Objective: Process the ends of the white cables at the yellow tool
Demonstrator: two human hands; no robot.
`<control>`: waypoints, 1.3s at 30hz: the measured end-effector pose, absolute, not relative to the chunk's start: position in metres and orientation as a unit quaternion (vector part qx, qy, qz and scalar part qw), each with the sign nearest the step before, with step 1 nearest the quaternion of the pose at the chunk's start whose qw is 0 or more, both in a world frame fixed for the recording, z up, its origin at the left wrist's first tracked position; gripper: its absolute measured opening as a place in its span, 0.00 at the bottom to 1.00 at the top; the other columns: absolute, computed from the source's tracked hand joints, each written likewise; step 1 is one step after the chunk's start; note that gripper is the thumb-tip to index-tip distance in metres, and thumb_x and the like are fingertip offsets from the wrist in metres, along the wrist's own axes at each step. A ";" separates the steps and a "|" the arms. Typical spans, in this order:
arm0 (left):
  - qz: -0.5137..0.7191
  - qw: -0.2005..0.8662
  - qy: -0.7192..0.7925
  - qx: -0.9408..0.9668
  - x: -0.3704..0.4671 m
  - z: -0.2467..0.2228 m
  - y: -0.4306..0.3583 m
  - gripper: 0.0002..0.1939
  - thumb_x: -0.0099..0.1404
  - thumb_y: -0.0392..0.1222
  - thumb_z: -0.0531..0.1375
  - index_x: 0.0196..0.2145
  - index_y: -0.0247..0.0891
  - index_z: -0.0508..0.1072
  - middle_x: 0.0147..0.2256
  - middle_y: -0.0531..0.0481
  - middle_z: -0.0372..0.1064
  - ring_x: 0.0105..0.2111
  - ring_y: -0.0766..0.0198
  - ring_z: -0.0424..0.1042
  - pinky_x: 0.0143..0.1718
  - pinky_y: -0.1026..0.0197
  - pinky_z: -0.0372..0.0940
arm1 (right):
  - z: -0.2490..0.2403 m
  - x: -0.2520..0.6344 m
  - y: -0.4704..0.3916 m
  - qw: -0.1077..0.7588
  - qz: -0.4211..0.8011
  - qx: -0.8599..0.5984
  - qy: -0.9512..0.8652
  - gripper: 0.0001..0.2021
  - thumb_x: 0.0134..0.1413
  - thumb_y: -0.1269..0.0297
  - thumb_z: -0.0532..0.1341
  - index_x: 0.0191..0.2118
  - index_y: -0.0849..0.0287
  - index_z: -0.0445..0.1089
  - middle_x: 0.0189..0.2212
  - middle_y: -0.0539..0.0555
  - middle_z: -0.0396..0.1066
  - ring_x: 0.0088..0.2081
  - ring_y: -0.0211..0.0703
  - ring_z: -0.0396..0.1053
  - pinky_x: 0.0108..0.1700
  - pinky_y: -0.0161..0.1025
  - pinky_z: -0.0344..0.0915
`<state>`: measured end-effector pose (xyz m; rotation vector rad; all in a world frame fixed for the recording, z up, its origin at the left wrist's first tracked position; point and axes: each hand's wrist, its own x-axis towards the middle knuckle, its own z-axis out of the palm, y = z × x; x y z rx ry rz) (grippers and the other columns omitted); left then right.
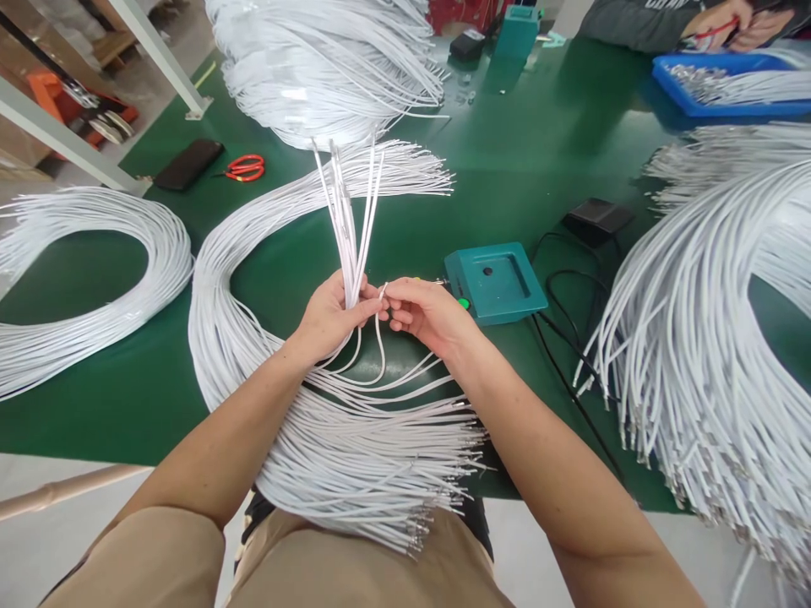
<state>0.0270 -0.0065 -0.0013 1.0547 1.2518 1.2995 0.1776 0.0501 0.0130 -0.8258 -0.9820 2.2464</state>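
Note:
My left hand [333,317] is closed around a small upright bunch of white wires [345,224], whose ends fan out above it. Close beside it, my right hand [421,312] pinches the end of a single white wire [381,333] between thumb and forefinger. That wire droops below the fingers toward a large curved bundle of white wires [212,304] on the table. The bundle's near ends, tipped with metal, hang over the table edge at my lap. Right of my right hand sits a teal machine [498,283] with a green button.
More white wire bundles lie at left [152,245], at the back [323,67] and at right [690,295]. Red-handled scissors [246,167] and a dark flat case [190,165] lie back left. Black cables [561,338] trail from the machine. Across the table, a person's hands [741,25] work near a blue tray [690,105].

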 end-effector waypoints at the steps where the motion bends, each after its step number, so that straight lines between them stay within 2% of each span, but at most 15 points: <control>1: 0.535 0.496 0.523 0.441 0.027 -0.002 -0.007 0.18 0.53 0.41 0.69 0.34 0.37 0.63 0.29 0.52 0.73 0.26 0.66 0.74 0.22 0.67 0.61 | 0.014 0.178 0.050 0.279 0.829 -0.312 -0.370 0.11 0.44 0.64 0.64 0.19 0.61 0.64 0.19 0.48 0.64 0.22 0.32 0.60 0.25 0.32 0.57; 4: 0.520 0.485 0.536 0.455 0.028 -0.005 -0.008 0.17 0.54 0.42 0.69 0.35 0.37 0.64 0.29 0.52 0.73 0.25 0.67 0.73 0.23 0.66 0.63 | 0.018 0.177 0.048 0.290 0.814 -0.326 -0.383 0.14 0.49 0.56 0.62 0.23 0.61 0.69 0.16 0.45 0.58 0.20 0.32 0.59 0.26 0.34 0.58; 6: 0.512 0.483 0.537 0.465 0.028 -0.008 -0.009 0.17 0.53 0.42 0.69 0.35 0.37 0.65 0.30 0.52 0.72 0.26 0.66 0.73 0.23 0.66 0.64 | 0.019 0.176 0.047 0.290 0.803 -0.335 -0.399 0.15 0.49 0.53 0.64 0.24 0.61 0.69 0.15 0.44 0.55 0.20 0.32 0.57 0.26 0.34 0.58; 9: 0.513 0.485 0.533 0.467 0.027 -0.009 -0.010 0.18 0.53 0.42 0.69 0.36 0.37 0.66 0.31 0.52 0.72 0.27 0.66 0.73 0.24 0.66 0.64 | 0.018 0.175 0.046 0.283 0.798 -0.335 -0.413 0.17 0.45 0.54 0.67 0.20 0.60 0.64 0.15 0.43 0.54 0.20 0.31 0.56 0.28 0.34 0.59; 14: 0.520 0.479 0.535 0.462 0.024 -0.009 -0.009 0.18 0.53 0.42 0.69 0.35 0.37 0.65 0.31 0.53 0.71 0.25 0.68 0.71 0.24 0.66 0.65 | 0.014 0.179 0.050 0.249 0.834 -0.293 -0.397 0.17 0.47 0.52 0.66 0.22 0.60 0.65 0.17 0.43 0.56 0.22 0.30 0.56 0.29 0.34 0.57; 16: 0.522 0.481 0.534 0.460 0.024 -0.008 -0.008 0.18 0.53 0.43 0.69 0.35 0.37 0.65 0.31 0.53 0.71 0.25 0.68 0.72 0.24 0.66 0.65 | 0.014 0.181 0.050 0.246 0.841 -0.283 -0.389 0.18 0.48 0.54 0.66 0.21 0.60 0.63 0.19 0.45 0.60 0.23 0.31 0.58 0.30 0.33 0.57; 19: 0.525 0.480 0.533 0.458 0.024 -0.006 -0.008 0.17 0.54 0.43 0.69 0.35 0.37 0.64 0.31 0.52 0.71 0.27 0.67 0.73 0.25 0.66 0.65 | 0.015 0.182 0.050 0.258 0.838 -0.286 -0.387 0.13 0.46 0.58 0.68 0.24 0.61 0.66 0.21 0.45 0.62 0.25 0.31 0.60 0.30 0.33 0.57; 26: 0.532 0.474 0.522 0.469 0.027 -0.004 -0.008 0.15 0.55 0.41 0.67 0.34 0.37 0.65 0.29 0.53 0.70 0.27 0.67 0.72 0.25 0.66 0.65 | 0.019 0.179 0.048 0.284 0.809 -0.314 -0.408 0.19 0.47 0.49 0.66 0.23 0.60 0.66 0.19 0.45 0.60 0.23 0.32 0.58 0.29 0.34 0.57; 31: 0.536 0.478 0.519 0.464 0.027 -0.004 -0.008 0.15 0.55 0.41 0.68 0.34 0.37 0.65 0.29 0.53 0.71 0.27 0.67 0.73 0.25 0.66 0.65 | 0.015 0.180 0.048 0.280 0.816 -0.307 -0.402 0.17 0.45 0.53 0.68 0.22 0.61 0.65 0.20 0.45 0.62 0.24 0.30 0.59 0.30 0.33 0.57; 35: 0.551 0.499 0.502 0.442 0.026 -0.003 -0.007 0.16 0.54 0.41 0.69 0.35 0.36 0.66 0.30 0.52 0.71 0.28 0.66 0.74 0.26 0.66 0.66 | 0.014 0.182 0.049 0.277 0.811 -0.316 -0.406 0.12 0.45 0.56 0.67 0.29 0.61 0.71 0.24 0.47 0.65 0.26 0.31 0.62 0.31 0.33 0.59; 39: 0.557 0.525 0.483 0.426 0.024 -0.003 -0.007 0.20 0.54 0.41 0.69 0.43 0.37 0.70 0.30 0.53 0.71 0.29 0.66 0.74 0.28 0.66 0.67 | 0.017 0.181 0.046 0.322 0.693 -0.386 -0.516 0.10 0.49 0.59 0.64 0.33 0.61 0.74 0.27 0.49 0.70 0.26 0.32 0.61 0.32 0.34 0.61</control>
